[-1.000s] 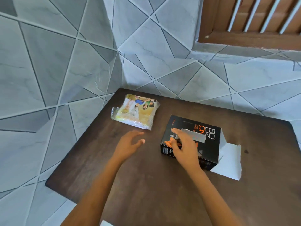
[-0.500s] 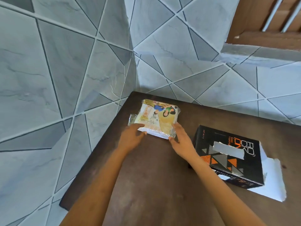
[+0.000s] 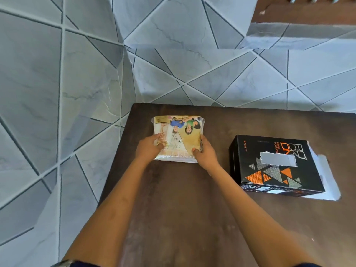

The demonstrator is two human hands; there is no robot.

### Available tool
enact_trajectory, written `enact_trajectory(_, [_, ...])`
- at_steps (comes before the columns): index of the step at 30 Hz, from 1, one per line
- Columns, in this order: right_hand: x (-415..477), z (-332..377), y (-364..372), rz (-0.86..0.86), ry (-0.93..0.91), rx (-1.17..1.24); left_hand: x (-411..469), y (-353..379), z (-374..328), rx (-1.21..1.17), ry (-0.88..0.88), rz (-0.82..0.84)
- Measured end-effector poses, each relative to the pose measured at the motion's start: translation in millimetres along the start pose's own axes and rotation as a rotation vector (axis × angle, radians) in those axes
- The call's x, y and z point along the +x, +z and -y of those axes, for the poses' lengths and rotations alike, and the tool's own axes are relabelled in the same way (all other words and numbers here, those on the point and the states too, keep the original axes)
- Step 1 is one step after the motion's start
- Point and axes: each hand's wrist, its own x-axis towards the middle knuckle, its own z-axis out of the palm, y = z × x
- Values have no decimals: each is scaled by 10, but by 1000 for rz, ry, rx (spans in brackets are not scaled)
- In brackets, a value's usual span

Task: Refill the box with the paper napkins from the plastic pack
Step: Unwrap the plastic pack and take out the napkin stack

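Observation:
The plastic pack of paper napkins (image 3: 180,133), clear wrap with a yellow printed picture, lies near the far left corner of the dark wooden table (image 3: 183,218). My left hand (image 3: 149,148) grips its near left edge, thumb on top. Its near right edge is held by my right hand (image 3: 204,154), thumb on top too. The black napkin box (image 3: 273,164) with orange and grey triangles and a torn slot on top stands to the right, apart from both hands. A white flap (image 3: 325,180) sticks out at its right side.
The table stands in a corner of grey tiled walls (image 3: 77,93). Its left edge runs close to my left forearm. A brown wooden window frame (image 3: 308,14) is at the top right.
My right hand left the box and both hands went to the napkin pack and closed on its near edges. The pack has turned square to me, and my view has swung left.

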Motion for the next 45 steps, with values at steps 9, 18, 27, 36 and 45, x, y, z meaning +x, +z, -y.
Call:
enact_trajectory(9, [-818, -453, 67, 86, -86, -13, -1088, 247, 284, -2, -93, -39])
enact_trajectory(18, [-1830, -1065, -354, 247, -166, -43, -2442, 895, 233, -169, -271, -68])
enact_trajectory(27, [-2525, -1812, -1193, 202, -124, -23, -3161, 1653, -348, -126, -210, -103])
enact_trajectory(36, [-2554, -2155, -1683, 62, -105, -78, -3335, 2002, -843, 327, -74, 50])
enact_trajectory(45, [-2582, -1809, -1680, -289, -58, -322, -3317, 1841, -877, 317, 35, 27])
